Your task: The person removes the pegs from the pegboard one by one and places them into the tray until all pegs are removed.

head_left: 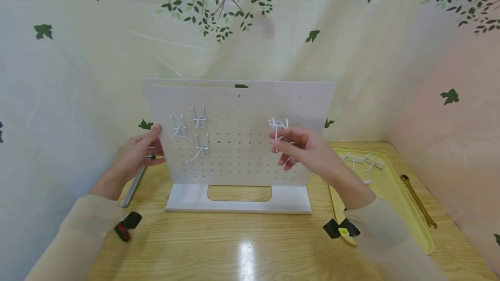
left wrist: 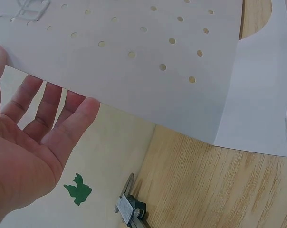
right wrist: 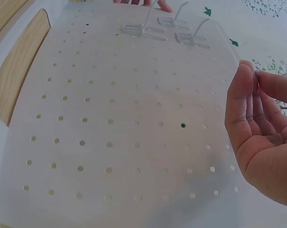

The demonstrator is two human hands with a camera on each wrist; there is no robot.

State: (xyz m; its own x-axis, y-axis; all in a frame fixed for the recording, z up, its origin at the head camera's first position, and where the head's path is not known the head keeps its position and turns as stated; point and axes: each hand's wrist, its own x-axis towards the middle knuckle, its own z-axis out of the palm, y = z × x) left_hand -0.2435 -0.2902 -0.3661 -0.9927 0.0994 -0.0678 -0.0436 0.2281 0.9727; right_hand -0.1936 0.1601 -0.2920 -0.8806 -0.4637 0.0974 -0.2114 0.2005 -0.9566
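Note:
A white pegboard (head_left: 230, 112) stands upright on its flat base. My left hand (head_left: 136, 153) holds its left edge, the thumb at the front face and the other fingers behind, as the left wrist view also shows. Between thumb and index finger, my right hand (head_left: 304, 147) pinches a white pegboard hook (head_left: 279, 123) in front of the board's right half. In the right wrist view the fingertips of this hand (right wrist: 264, 128) meet, and the hook is hidden. Three similar hooks (head_left: 199, 119) are mounted on the board's left half.
At the right, a yellow tray (head_left: 406, 211) holds several loose white hooks (head_left: 361, 159). A brass-coloured wrench (head_left: 419, 201) lies just right of it. Left of the board lies a caliper (left wrist: 130, 209) on the wooden table (head_left: 203, 246). A leaf-printed curtain (head_left: 269, 55) hangs behind.

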